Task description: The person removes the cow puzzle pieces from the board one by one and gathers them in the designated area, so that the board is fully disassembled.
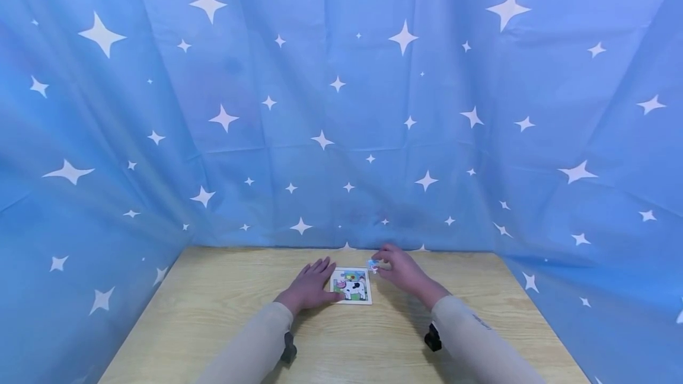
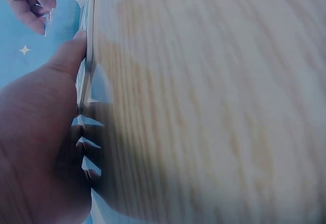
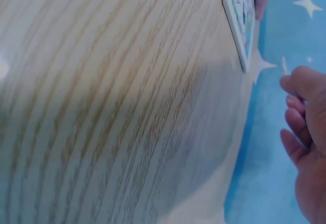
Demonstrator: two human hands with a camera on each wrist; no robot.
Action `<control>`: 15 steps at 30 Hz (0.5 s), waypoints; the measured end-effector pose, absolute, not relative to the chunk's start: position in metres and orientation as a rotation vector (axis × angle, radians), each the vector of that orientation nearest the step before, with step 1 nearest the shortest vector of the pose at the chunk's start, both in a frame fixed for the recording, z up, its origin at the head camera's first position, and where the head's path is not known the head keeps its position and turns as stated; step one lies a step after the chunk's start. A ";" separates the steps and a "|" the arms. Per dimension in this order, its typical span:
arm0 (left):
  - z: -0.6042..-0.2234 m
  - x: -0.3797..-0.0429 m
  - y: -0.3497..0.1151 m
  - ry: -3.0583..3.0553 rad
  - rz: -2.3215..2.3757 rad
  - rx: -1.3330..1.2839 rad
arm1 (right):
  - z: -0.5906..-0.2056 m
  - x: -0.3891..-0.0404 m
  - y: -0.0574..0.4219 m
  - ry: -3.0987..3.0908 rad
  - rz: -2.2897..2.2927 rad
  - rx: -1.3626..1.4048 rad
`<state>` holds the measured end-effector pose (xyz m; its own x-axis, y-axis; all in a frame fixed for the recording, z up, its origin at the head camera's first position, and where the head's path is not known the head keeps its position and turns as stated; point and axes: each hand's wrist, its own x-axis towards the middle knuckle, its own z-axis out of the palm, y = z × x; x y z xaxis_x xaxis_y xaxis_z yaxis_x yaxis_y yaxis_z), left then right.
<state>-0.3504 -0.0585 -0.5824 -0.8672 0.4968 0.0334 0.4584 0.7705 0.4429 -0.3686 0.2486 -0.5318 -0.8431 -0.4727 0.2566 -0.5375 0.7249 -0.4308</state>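
Note:
A small square jigsaw puzzle [image 1: 354,288] with a black-and-white cow picture and a pale frame lies flat on the wooden table. My left hand [image 1: 312,289] rests at its left side, fingers spread, the thumb [image 2: 75,48] lying over its near left edge. Just off the puzzle's top right corner, my right hand [image 1: 399,269] pinches a small colourful puzzle piece [image 1: 372,265] between thumb and fingertips. From the right wrist the piece [image 3: 284,65] appears thin and edge-on, held up above the table, its printed face hidden.
The wooden table [image 1: 224,301] reaches back to a blue curtain [image 1: 341,105] with white stars, which also hangs along both sides. A dark wrist camera [image 1: 433,337] sits below the right sleeve, and another [image 1: 289,348] below the left.

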 end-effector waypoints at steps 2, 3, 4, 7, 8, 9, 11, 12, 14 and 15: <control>-0.581 -0.350 -0.059 2.861 0.710 0.786 | -0.532 -0.369 0.250 -2.809 0.778 0.808; -0.581 -0.351 -0.059 2.861 0.716 0.788 | -0.532 -0.369 0.251 -2.809 0.789 0.805; -0.580 -0.351 -0.059 2.854 0.720 0.787 | -0.532 -0.369 0.252 -2.811 0.799 0.800; -0.587 -0.354 -0.059 2.863 0.715 0.793 | -0.532 -0.369 0.255 -2.814 0.825 0.789; -0.588 -0.354 -0.059 2.866 0.713 0.795 | -0.532 -0.369 0.255 -2.813 0.832 0.787; -0.591 -0.356 -0.060 2.879 0.700 0.801 | -0.533 -0.369 0.256 -2.810 0.841 0.789; -0.593 -0.358 -0.060 2.891 0.687 0.811 | -0.533 -0.369 0.257 -2.813 0.850 0.789; -0.592 -0.357 -0.059 2.889 0.686 0.804 | -0.534 -0.370 0.257 -2.814 0.852 0.793; -0.590 -0.356 -0.059 2.895 0.677 0.808 | -0.534 -0.370 0.258 -2.818 0.857 0.800; -0.590 -0.356 -0.059 2.897 0.664 0.805 | -0.535 -0.370 0.258 -2.821 0.859 0.801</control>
